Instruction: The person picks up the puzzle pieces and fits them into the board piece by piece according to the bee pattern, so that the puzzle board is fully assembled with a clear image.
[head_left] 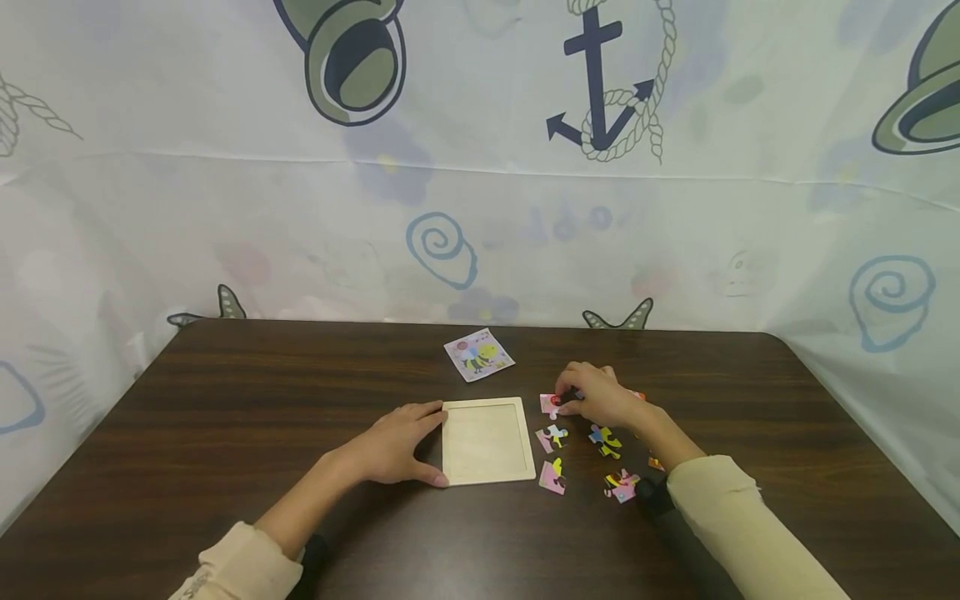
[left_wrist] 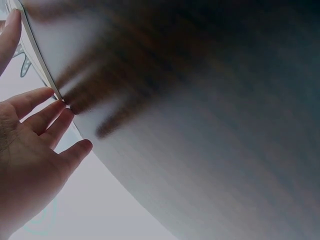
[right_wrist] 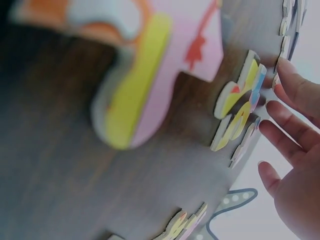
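Head view: a shallow wooden tray (head_left: 487, 446) lies on the dark bench (head_left: 285, 392), its recess bare, with loose puzzle pieces (head_left: 604, 442) to its right.
Left hand (head_left: 392, 444): at the tray's left side, fingers and thumb spread wide and touching its edge; the left wrist view shows the fingers nearly straight.
Right hand (head_left: 598, 397): among the farther pieces, fingers narrow at a red-marked piece (head_left: 548, 405); I cannot tell whether they pinch it.
Nearest corner: a pink-and-yellow piece (head_left: 552, 477) lies just beside the tray's right edge.
Picture card (head_left: 479, 356): flat beyond the tray, apart from it.
Step in hand: seemingly taking up a first piece while the tray is steadied.
Next move: probably calls for a sure pinch, a short lift leftward, and turning the piece to match the card before seating it.
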